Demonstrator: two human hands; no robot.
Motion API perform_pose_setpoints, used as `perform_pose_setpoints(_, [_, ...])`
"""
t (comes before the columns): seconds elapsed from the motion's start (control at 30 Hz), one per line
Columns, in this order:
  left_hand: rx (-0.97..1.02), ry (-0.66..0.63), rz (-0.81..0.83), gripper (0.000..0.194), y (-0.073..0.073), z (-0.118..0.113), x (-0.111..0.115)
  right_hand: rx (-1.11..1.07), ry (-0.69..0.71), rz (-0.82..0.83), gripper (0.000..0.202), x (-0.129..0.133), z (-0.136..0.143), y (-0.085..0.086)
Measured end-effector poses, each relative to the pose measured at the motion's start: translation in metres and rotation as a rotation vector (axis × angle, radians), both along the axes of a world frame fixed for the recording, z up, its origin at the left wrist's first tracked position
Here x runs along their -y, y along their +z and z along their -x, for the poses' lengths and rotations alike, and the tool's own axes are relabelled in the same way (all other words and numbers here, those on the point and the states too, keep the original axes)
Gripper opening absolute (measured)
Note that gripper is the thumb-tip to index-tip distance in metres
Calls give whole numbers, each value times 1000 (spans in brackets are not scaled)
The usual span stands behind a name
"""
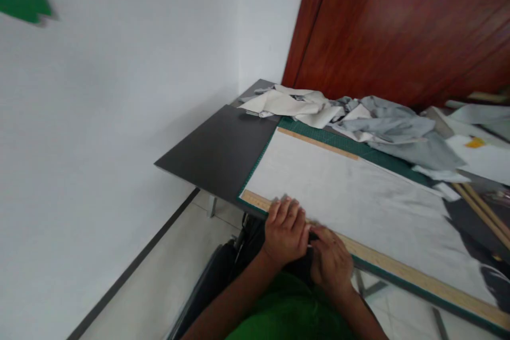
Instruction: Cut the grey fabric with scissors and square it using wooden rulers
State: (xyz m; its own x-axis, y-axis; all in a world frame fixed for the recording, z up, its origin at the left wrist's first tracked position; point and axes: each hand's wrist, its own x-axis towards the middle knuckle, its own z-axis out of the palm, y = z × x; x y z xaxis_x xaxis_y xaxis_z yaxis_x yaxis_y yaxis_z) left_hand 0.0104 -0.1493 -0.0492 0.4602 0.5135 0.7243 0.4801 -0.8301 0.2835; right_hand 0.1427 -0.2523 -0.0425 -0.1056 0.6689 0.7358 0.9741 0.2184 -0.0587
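A white cloth (pixel 338 186) lies spread on a green cutting mat (pixel 300 128). Along its near edge runs a long wooden ruler (pixel 402 267). My left hand (pixel 285 231) presses down on this ruler, fingers laid over it onto the cloth. Just to the right, my right hand (pixel 331 259) is closed at the ruler's near edge, close to the left thumb. A small dark and pale bit shows at its fingertips, too hidden to name. A shorter wooden strip (pixel 319 143) rests along the far side of the cloth.
Crumpled white and grey fabric (pixel 390 119) is heaped along the back of the dark table (pixel 223 154). Wooden sticks (pixel 484 212) lie at the right. A white wall (pixel 139 90) borders the left, and a reddish wooden door (pixel 398 26) stands behind.
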Motion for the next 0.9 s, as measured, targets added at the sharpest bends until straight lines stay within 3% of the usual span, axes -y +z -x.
perform_pose_setpoints(0.27, [-18, -17, -58, 33, 8, -3, -11, -195, 86, 19, 22, -3, -3, 17])
perform_pose_setpoints(0.5, [-29, -11, -123, 31, 9, -5, -16, -197, 62, 24, 22, -4, -3, 25])
perform_pose_setpoints(0.73, [-19, -22, -176, 32, 8, -6, -20, -236, -119, 23, 19, 1, -7, 29])
perform_pose_setpoints(0.9, [-7, -41, -185, 32, 8, -7, -21, -261, -299, 50, 16, 6, -28, 31])
